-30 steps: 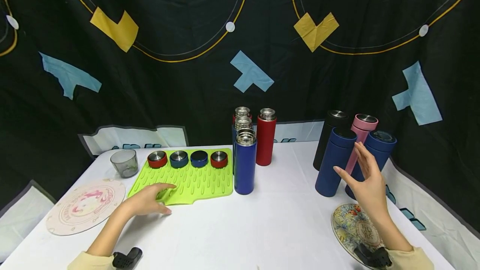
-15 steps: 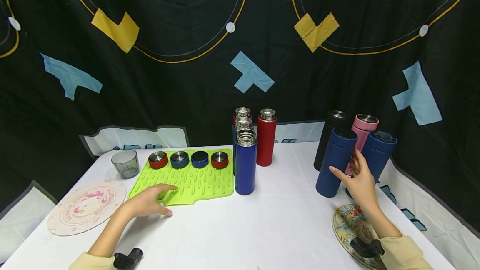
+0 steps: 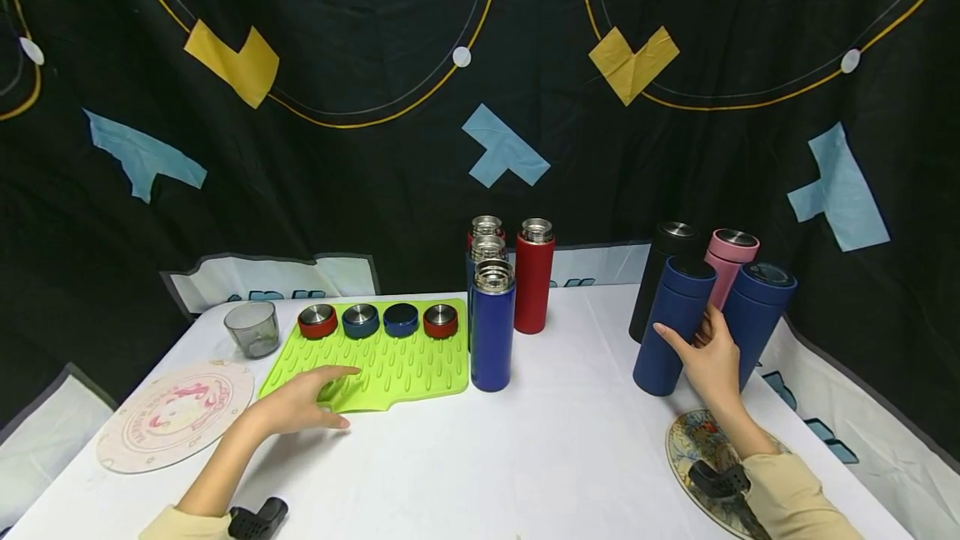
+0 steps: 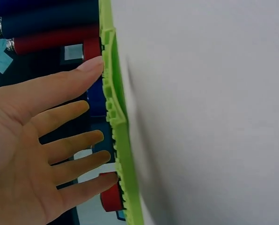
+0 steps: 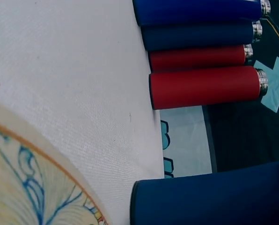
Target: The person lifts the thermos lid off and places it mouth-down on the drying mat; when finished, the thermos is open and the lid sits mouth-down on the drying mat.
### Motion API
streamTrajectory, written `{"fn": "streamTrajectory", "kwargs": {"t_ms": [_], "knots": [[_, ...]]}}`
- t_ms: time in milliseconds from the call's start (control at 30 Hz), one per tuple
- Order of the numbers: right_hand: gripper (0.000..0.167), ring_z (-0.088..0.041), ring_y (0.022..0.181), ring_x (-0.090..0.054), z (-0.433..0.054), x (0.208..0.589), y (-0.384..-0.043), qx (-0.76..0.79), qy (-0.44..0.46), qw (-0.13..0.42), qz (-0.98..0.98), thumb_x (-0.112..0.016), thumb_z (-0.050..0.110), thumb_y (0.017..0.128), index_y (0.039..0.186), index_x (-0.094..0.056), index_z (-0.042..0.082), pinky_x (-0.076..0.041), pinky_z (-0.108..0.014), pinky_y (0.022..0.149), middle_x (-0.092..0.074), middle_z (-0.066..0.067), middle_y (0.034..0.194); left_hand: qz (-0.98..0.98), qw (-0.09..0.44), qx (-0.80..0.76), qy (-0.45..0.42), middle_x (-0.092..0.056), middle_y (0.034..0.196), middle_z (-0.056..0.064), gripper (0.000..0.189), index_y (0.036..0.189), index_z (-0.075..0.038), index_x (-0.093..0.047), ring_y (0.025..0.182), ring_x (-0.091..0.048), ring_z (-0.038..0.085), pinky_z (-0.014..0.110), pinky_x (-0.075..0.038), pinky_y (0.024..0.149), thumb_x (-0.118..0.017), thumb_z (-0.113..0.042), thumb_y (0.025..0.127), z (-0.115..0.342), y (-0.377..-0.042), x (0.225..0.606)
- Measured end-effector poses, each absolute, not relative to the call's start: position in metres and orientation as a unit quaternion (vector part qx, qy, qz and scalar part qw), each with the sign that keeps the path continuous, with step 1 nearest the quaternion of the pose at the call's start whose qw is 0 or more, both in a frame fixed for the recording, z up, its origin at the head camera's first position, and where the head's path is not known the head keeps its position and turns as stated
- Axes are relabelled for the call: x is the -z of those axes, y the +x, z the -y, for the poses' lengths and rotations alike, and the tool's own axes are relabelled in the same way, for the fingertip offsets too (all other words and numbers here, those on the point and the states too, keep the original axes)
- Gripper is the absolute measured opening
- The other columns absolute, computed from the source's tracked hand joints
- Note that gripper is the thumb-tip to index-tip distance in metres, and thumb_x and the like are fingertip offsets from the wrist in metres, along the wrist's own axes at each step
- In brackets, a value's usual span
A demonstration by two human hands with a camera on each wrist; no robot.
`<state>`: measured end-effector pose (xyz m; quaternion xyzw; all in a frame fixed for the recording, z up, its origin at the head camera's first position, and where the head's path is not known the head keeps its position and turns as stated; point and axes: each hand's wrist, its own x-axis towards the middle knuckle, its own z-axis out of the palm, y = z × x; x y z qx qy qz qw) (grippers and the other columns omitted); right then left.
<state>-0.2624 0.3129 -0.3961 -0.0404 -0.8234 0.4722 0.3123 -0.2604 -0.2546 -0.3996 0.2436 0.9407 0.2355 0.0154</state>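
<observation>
My right hand [image 3: 714, 363] is around a dark blue thermos bottle [image 3: 670, 332], thumb across its near side and fingers partly hidden behind it. The bottle stands upright on the table; in the right wrist view its body [image 5: 209, 199] fills the bottom, the thumb tip at its edge. My left hand [image 3: 302, 402] is held with spread fingers over the near left edge of a green ribbed mat [image 3: 405, 369], holding nothing. A row of lids stands along the mat's back: a red lid [image 3: 317, 321], a teal-blue lid [image 3: 361, 320], a blue lid [image 3: 401, 319] and another red lid [image 3: 440, 320].
Lidless bottles cluster mid-table, a blue bottle [image 3: 492, 340] in front and a red bottle [image 3: 533, 286] beside it. Close to the right hand stand black [image 3: 663, 273], pink [image 3: 727, 261] and dark blue [image 3: 761, 307] bottles. A patterned round mat [image 3: 686, 448] lies under the right forearm. A glass [image 3: 253, 329] and pale round mat [image 3: 176, 415] lie left.
My right hand has moved left and slightly down from beside the dark blue bottle and now grips it. My left hand has stayed over the green mat.
</observation>
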Motion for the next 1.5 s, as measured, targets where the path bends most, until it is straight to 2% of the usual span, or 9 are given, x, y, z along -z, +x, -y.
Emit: {"fn": "streamTrajectory", "kwargs": {"t_ms": [167, 433, 667, 733, 867, 967, 1067, 1333, 1500], "knots": [[0.082, -0.040, 0.123, -0.050, -0.312, 0.396, -0.261, -0.471, -0.037, 0.319, 0.822, -0.080, 0.025, 0.081, 0.145, -0.035, 0.001, -0.042, -0.052, 0.099, -0.048, -0.026, 0.138, -0.934, -0.013, -0.230, 0.273, -0.053, 0.133, 0.023, 0.069, 0.133, 0.001, -0.053, 0.124, -0.045, 0.046, 0.059, -0.037, 0.101, -0.081, -0.026, 0.076, 0.249, -0.257, 0.390], [0.085, -0.040, 0.122, -0.051, -0.299, 0.389, -0.245, -0.476, -0.025, 0.285, 0.832, -0.080, 0.027, 0.081, 0.147, -0.034, 0.002, -0.043, -0.051, 0.097, -0.049, -0.026, 0.137, -0.924, -0.040, -0.237, 0.298, -0.055, 0.133, 0.016, 0.064, 0.134, -0.004, -0.054, 0.125, -0.048, 0.039, 0.056, -0.039, 0.101, -0.080, -0.024, 0.079, 0.233, -0.246, 0.369], [0.078, -0.037, 0.115, -0.058, -0.277, 0.382, -0.229, -0.474, 0.029, 0.286, 0.832, -0.081, 0.020, 0.079, 0.143, -0.040, 0.001, -0.047, -0.040, 0.092, -0.056, -0.023, 0.130, -0.920, -0.054, -0.247, 0.299, -0.053, 0.138, 0.010, 0.066, 0.137, -0.010, -0.052, 0.128, -0.047, 0.033, 0.053, -0.043, 0.100, -0.080, -0.026, 0.080, 0.209, -0.235, 0.350], [0.076, -0.032, 0.113, -0.060, -0.271, 0.379, -0.226, -0.473, 0.044, 0.284, 0.833, -0.081, 0.019, 0.079, 0.142, -0.041, 0.002, -0.049, -0.031, 0.091, -0.059, -0.021, 0.128, -0.917, -0.061, -0.251, 0.305, -0.052, 0.138, 0.010, 0.065, 0.138, -0.011, -0.052, 0.128, -0.046, 0.034, 0.054, -0.043, 0.099, -0.079, -0.026, 0.081, 0.202, -0.231, 0.344], [0.076, -0.005, 0.105, -0.060, -0.257, 0.375, -0.218, -0.479, 0.075, 0.274, 0.830, -0.081, 0.017, 0.079, 0.142, -0.042, 0.003, -0.046, -0.011, 0.086, -0.062, -0.017, 0.123, -0.910, -0.079, -0.254, 0.318, -0.051, 0.140, 0.008, 0.065, 0.139, -0.015, -0.052, 0.130, -0.045, 0.033, 0.054, -0.044, 0.098, -0.078, -0.028, 0.081, 0.188, -0.225, 0.332], [0.075, 0.008, 0.101, -0.056, -0.246, 0.372, -0.211, -0.489, 0.105, 0.263, 0.825, -0.082, 0.014, 0.078, 0.141, -0.044, 0.005, -0.044, -0.008, 0.085, -0.064, -0.015, 0.121, -0.903, -0.095, -0.256, 0.332, -0.051, 0.140, 0.005, 0.066, 0.139, -0.016, -0.051, 0.131, -0.045, 0.030, 0.052, -0.044, 0.098, -0.079, -0.030, 0.081, 0.178, -0.221, 0.323], [0.074, 0.005, 0.101, -0.058, -0.234, 0.369, -0.204, -0.494, 0.139, 0.258, 0.818, -0.083, 0.012, 0.075, 0.139, -0.047, 0.008, -0.047, -0.011, 0.085, -0.065, -0.013, 0.119, -0.893, -0.107, -0.263, 0.349, -0.051, 0.141, 0.004, 0.067, 0.140, -0.017, -0.051, 0.131, -0.045, 0.028, 0.051, -0.045, 0.098, -0.079, -0.029, 0.081, 0.169, -0.217, 0.315], [0.075, -0.013, 0.102, -0.065, -0.205, 0.360, -0.197, -0.488, 0.209, 0.245, 0.811, -0.089, 0.013, 0.066, 0.133, -0.054, 0.011, -0.052, -0.024, 0.087, -0.069, -0.004, 0.113, -0.865, -0.123, -0.289, 0.390, -0.047, 0.144, -0.001, 0.073, 0.144, -0.022, -0.045, 0.130, -0.046, 0.020, 0.040, -0.050, 0.094, -0.080, -0.027, 0.080, 0.145, -0.210, 0.297], [0.076, -0.015, 0.104, -0.065, -0.189, 0.352, -0.198, -0.488, 0.261, 0.228, 0.801, -0.090, 0.018, 0.066, 0.133, -0.055, 0.017, -0.053, -0.030, 0.088, -0.068, 0.002, 0.116, -0.851, -0.152, -0.294, 0.408, -0.039, 0.150, -0.004, 0.082, 0.150, -0.026, -0.035, 0.134, -0.040, 0.018, 0.044, -0.046, 0.099, -0.078, -0.033, 0.081, 0.129, -0.204, 0.284]]}}
